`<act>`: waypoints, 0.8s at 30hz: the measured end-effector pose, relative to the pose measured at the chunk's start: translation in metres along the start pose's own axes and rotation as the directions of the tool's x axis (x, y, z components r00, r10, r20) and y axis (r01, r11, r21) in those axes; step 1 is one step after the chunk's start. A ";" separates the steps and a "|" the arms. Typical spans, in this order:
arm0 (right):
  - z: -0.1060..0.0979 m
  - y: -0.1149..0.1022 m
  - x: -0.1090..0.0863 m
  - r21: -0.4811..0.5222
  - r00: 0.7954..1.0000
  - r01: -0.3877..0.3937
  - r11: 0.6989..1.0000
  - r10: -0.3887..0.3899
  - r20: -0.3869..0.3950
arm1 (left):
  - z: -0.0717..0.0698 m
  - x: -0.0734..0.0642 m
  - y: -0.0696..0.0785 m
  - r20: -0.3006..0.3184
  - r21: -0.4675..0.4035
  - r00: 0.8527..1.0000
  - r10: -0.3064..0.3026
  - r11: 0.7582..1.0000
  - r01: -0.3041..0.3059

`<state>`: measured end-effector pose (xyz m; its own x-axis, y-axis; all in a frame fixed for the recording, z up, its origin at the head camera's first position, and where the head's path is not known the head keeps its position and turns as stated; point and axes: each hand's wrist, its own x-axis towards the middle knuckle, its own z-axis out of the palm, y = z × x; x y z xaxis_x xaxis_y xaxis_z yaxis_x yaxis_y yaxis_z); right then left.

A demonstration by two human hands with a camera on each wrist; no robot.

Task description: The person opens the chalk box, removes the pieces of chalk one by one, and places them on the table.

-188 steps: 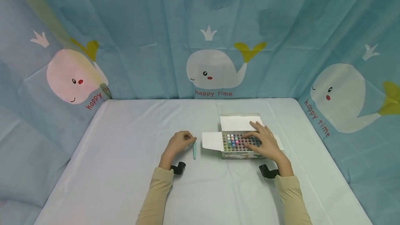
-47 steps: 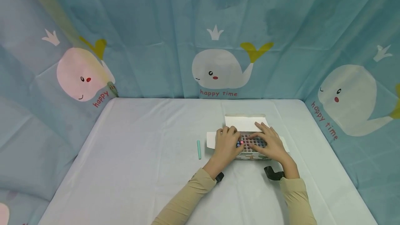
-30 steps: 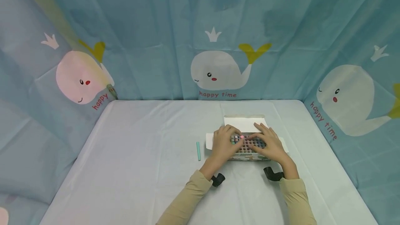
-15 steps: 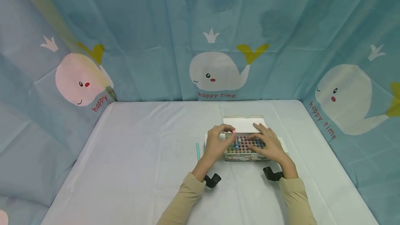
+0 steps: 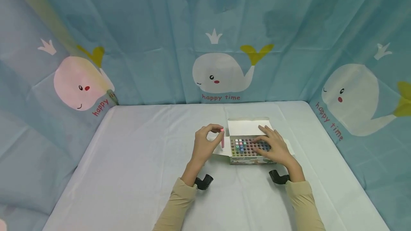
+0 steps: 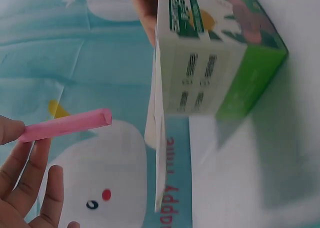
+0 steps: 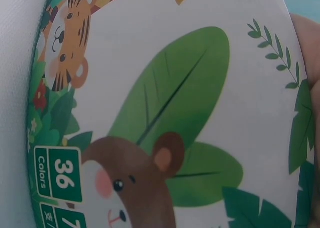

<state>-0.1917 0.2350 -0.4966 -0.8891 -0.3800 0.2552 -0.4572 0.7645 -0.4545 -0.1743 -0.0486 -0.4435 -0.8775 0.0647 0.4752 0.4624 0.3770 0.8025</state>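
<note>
My left hand (image 5: pixel 205 143) pinches a pink chalk stick (image 5: pixel 223 139) between thumb and fingertips, holding it upright over the box's left flap. In the left wrist view the whole pink stick (image 6: pixel 70 126) shows, clear of the box (image 6: pixel 200 82). The open white box (image 5: pixel 252 160) has a grid of holes. Several white, pink, green and blue sticks (image 5: pixel 240 145) stand in its left half. My right hand (image 5: pixel 274 145) rests over the right part, fingers spread, thumb and forefinger bent toward the grid. The turquoise stick seen earlier is hidden behind my left hand.
The lid (image 5: pixel 245 127) stands raised at the back, and a side flap (image 5: pixel 227 149) sticks out left. Animal prints and "36 Colors" mark the box front (image 7: pixel 175 87). A white cloth covers the table (image 5: pixel 128 174); a blue whale-print curtain (image 5: pixel 154 45) hangs behind.
My left hand left the turquoise stick on the table, reached into the box, drew out the pink stick and moved left with it. My right hand has stayed over the box.
</note>
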 end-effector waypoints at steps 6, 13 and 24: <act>0.000 -0.001 0.000 -0.007 1.000 -0.008 1.000 0.008 0.008 | -0.020 -0.001 -0.012 -0.018 0.052 0.998 -0.067 0.996 0.068; 0.001 0.000 -0.001 -0.006 1.000 -0.012 1.000 0.012 0.004 | -0.039 0.000 -0.028 -0.009 0.078 0.987 -0.161 0.984 0.161; 0.000 0.001 0.000 -0.008 1.000 -0.007 1.000 0.007 0.016 | -0.054 -0.003 -0.055 0.084 0.258 0.938 -0.336 0.917 0.306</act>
<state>-0.1924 0.2352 -0.4966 -0.8925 -0.3828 0.2383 -0.4508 0.7713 -0.4493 -0.1903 -0.1196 -0.4690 -0.9893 0.0113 0.1456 0.1229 0.6034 0.7879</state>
